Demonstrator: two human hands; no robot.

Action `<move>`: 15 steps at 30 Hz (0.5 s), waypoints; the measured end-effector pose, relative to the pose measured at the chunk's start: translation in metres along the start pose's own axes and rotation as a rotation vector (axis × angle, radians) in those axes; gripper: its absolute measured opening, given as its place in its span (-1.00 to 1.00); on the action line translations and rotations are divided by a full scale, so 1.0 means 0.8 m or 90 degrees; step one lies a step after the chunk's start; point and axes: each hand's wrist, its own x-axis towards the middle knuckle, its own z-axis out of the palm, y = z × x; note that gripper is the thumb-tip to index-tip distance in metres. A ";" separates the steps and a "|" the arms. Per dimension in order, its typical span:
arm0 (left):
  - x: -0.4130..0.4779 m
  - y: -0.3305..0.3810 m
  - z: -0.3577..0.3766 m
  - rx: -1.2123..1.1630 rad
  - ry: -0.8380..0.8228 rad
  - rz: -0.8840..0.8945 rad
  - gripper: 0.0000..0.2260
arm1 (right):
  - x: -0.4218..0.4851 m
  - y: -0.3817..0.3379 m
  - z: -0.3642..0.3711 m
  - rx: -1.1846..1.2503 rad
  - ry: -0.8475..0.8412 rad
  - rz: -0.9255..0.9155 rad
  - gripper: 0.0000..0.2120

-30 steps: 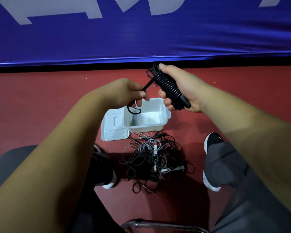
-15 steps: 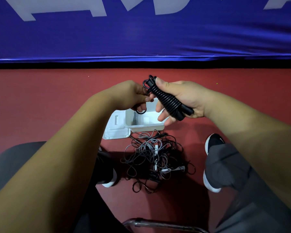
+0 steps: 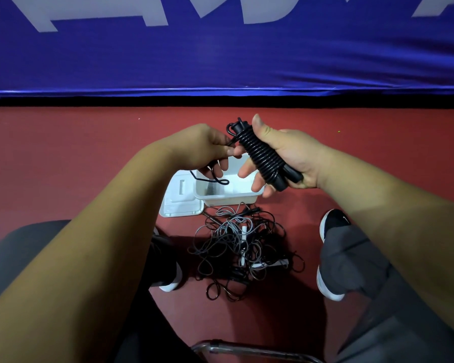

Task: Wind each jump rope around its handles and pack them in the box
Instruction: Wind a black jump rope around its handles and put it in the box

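My right hand [image 3: 291, 155] grips a black jump rope [image 3: 262, 157] whose cord is coiled tightly around its handles, held above the white plastic box [image 3: 231, 197]. My left hand [image 3: 207, 148] pinches the loose end of that cord [image 3: 215, 180], which loops down over the box. The box stands open on the red floor, its white lid [image 3: 180, 199] lying at its left. A tangled pile of black and grey jump ropes [image 3: 243, 247] lies on the floor just in front of the box, between my feet.
A blue padded barrier [image 3: 220, 56] with white lettering runs across the back. My shoes [image 3: 334, 224] and grey trouser legs flank the rope pile. A metal chair frame [image 3: 247, 349] shows at the bottom edge.
Both hands have dropped a little toward the box. The free cord tail in my left hand has shifted and now dangles lower over the box.
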 end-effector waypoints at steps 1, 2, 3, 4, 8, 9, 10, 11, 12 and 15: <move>0.000 0.000 -0.001 -0.001 0.006 0.004 -0.84 | 0.001 0.001 0.001 0.010 0.001 -0.011 -0.31; 0.001 0.000 -0.003 0.007 0.011 0.006 -0.84 | 0.001 0.002 0.003 0.021 0.004 -0.019 -0.33; 0.001 -0.001 -0.005 0.017 0.016 0.006 -0.85 | 0.002 0.003 0.004 0.030 0.007 -0.024 -0.34; 0.002 -0.002 -0.006 0.028 0.016 0.001 -0.86 | 0.002 0.004 0.004 0.034 0.011 -0.026 -0.36; 0.001 -0.008 -0.004 0.016 -0.008 -0.012 -0.87 | 0.006 0.006 -0.001 0.028 0.032 -0.044 -0.47; 0.000 -0.009 -0.002 0.010 -0.011 -0.008 -0.88 | 0.007 0.005 -0.002 0.024 0.032 -0.043 -0.46; 0.000 -0.009 -0.002 0.006 -0.017 -0.004 -0.88 | 0.008 0.004 -0.003 0.015 0.030 -0.040 -0.45; 0.000 -0.010 -0.003 0.010 -0.021 -0.004 -0.89 | 0.009 0.004 -0.003 0.002 0.022 -0.035 -0.43; 0.001 -0.011 -0.005 0.017 -0.023 -0.008 -0.89 | 0.009 0.004 -0.004 -0.006 0.008 -0.028 -0.43; -0.001 -0.012 -0.005 0.026 -0.037 -0.032 -0.91 | 0.010 0.009 -0.006 -0.006 -0.052 0.004 -0.52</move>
